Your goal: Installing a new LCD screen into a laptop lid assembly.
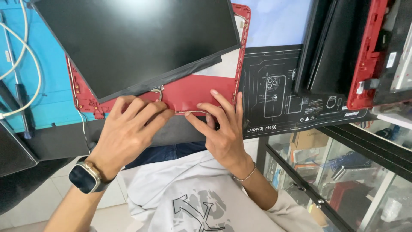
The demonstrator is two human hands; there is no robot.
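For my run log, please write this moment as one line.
left hand: fingers on thin cable | right hand: pressing the cable on red laptop lid | black screen panel: tilted over lid

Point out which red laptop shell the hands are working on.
The red back cover at centre, under the loose black screen panel, touched by both hands; the other red shell sits untouched at right.

Workbench (274,21) with blue mat (47,92), black printed mat (274,92), red laptop lid (193,90), white cable (25,60).
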